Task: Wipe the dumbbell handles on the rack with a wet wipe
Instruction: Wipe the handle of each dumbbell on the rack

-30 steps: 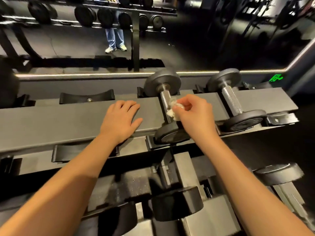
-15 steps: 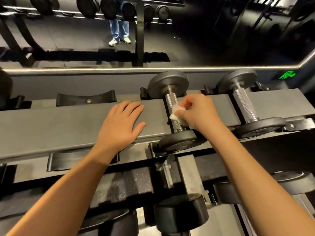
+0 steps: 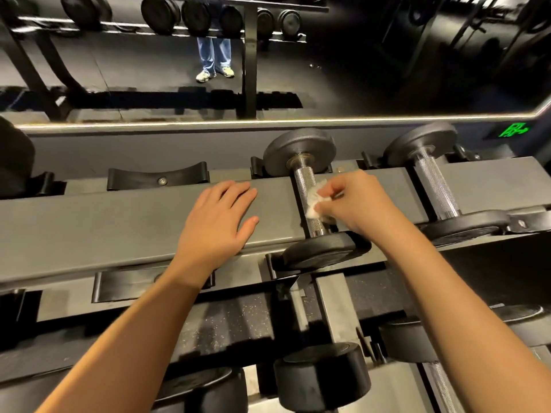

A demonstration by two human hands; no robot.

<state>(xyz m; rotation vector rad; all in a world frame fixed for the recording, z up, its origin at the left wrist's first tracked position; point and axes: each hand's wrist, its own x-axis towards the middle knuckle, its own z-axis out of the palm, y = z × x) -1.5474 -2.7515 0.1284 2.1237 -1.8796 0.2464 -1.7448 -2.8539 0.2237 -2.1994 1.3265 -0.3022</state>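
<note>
Head view: left hand [image 3: 217, 219] lies flat, fingers spread, palm down on the rack [image 3: 89, 225] rail. Right hand [image 3: 354, 201] pinches the crumpled wet wipe [image 3: 313, 201], pressing it against the knurled dumbbell handle [image 3: 305, 180] on the top tier.

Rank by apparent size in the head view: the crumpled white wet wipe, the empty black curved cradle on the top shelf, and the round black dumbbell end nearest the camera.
1. Round black dumbbell end, though nearness inflates it.
2. Empty black curved cradle.
3. Crumpled white wet wipe, partly hidden by the right hand.
</note>
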